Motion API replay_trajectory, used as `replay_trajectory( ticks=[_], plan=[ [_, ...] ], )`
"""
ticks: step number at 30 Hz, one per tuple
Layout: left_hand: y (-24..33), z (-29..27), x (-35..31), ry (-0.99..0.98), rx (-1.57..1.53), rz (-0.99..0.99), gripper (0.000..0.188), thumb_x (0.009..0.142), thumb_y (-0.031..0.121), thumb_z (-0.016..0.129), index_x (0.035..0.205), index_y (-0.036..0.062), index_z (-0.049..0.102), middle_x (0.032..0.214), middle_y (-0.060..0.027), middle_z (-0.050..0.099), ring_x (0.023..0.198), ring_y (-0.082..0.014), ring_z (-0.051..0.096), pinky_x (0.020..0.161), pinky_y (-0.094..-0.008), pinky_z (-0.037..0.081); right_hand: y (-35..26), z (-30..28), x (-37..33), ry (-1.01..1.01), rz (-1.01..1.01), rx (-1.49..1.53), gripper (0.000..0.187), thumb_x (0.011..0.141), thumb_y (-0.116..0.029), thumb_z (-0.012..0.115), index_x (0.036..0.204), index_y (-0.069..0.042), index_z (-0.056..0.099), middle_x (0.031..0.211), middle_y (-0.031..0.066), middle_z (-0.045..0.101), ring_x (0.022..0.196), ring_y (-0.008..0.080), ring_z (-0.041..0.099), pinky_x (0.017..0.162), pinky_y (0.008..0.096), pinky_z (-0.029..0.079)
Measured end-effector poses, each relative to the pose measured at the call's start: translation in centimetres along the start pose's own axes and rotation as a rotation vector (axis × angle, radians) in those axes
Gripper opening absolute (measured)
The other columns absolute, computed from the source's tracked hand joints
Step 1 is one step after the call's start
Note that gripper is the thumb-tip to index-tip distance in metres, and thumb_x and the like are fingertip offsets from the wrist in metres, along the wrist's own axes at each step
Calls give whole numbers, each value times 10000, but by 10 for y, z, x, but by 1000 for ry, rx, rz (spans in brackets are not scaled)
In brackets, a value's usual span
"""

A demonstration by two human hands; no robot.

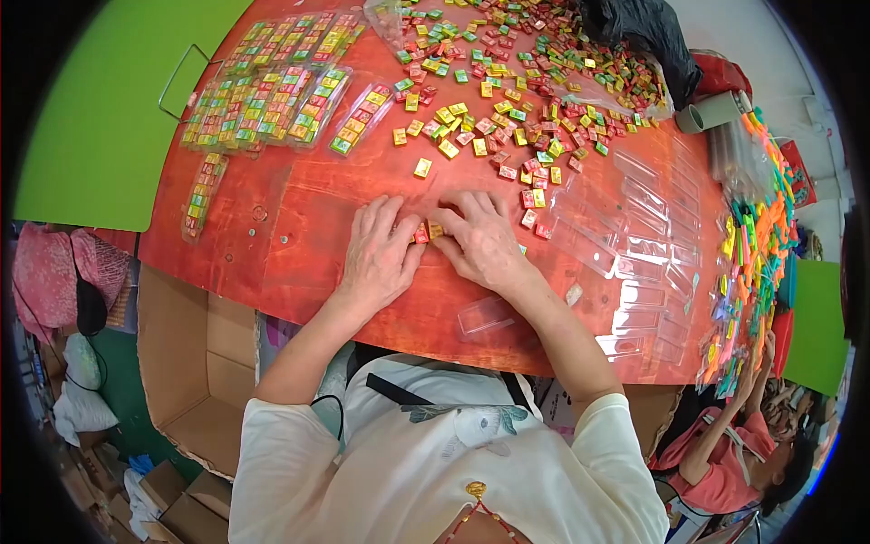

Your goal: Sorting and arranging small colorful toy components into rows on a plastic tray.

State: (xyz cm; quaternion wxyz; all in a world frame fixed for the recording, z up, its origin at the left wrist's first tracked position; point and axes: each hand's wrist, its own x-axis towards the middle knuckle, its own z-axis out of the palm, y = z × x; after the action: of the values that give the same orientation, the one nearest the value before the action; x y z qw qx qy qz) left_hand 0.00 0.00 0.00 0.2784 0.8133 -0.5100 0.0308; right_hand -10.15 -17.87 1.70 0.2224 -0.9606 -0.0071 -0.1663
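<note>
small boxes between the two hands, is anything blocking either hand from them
Nothing visible does. The small boxes sit right between the left hand and the right hand, partly covered by fingers. The loose yellow box lies beyond both hands, out of the way.

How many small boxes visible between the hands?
2 visible: a red box beside the left hand, a yellowish box beside the right hand. The hands may hide more.

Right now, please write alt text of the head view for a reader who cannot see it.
A person's left hand and right hand touch small red and yellow blocks at a red table. Beyond lie scattered blocks and filled packs; transparent trays lie at right.
</note>
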Motion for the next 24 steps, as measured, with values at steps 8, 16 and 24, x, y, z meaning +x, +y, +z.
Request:
replay_trajectory(
  ticks=[8, 16, 24],
  plan=[
    [-1, 0, 0, 4, -5, 25, 497, 838, 170, 715, 1291, 27, 572, 1396, -218, 464, 1303, -428, 435, 1099, -518, 363, -5, 0, -2, 8, -12, -35, 369, 809, -178, 744, 1160, -107, 656, 1207, 95, 589, 1139, 309, 552, 998, 456, 380],
    [-5, -58, -19, -187, 72, -213, 720, 839, 235, 729, 1465, 33, 435, 1276, -219, 486, 1122, -398, 547, 910, -502, 499, 5, -21, -20, -24, 112, -81, 467, 819, -196, 743, 1252, -78, 613, 1131, 118, 595, 1070, 316, 565, 929, 449, 409],
    [2, -53, -3, -324, 143, -222, 536, 856, 235, 729, 1309, 21, 538, 1120, -197, 500, 938, -379, 653, 736, -468, 577, -2, -8, -12, -19, 60, -128, 314, 805, -186, 730, 1077, -60, 636, 982, 95, 597, 975, 282, 590, 867, 426, 406]
  ],
)
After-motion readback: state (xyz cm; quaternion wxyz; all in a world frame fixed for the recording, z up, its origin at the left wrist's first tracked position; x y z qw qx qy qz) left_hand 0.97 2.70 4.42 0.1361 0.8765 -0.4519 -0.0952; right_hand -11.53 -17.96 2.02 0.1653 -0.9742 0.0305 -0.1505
